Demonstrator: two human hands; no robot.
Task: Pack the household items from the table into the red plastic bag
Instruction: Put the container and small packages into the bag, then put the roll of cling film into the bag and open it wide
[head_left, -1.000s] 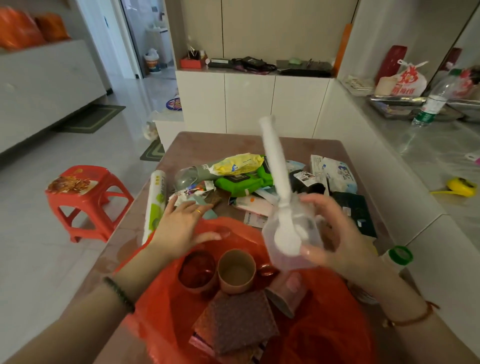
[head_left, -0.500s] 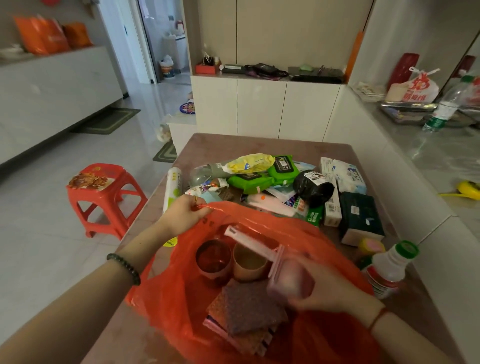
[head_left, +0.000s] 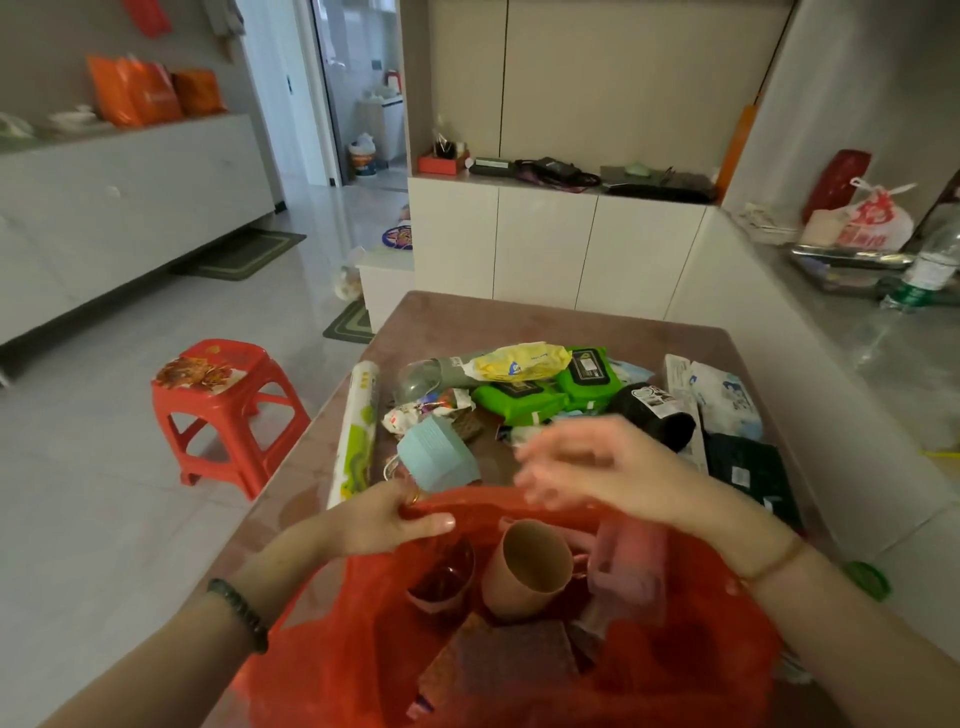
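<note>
Left hand (head_left: 387, 519) pinches the red bag (head_left: 675, 670) rim so the mouth gapes; right hand (head_left: 597, 467), released and empty, hovers above it toward the desk (head_left: 519, 322) pile.

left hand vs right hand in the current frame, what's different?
Left hand is pinching the rim of the red plastic bag, holding its mouth open; right hand grips nothing that shows. Left hand is sharp; right hand is motion-blurred, fingers spread, above the bag's far edge. Left wrist has a dark bead bracelet; right wrist has a thin cord. Both are bare and hover at the bag's opening.
</note>
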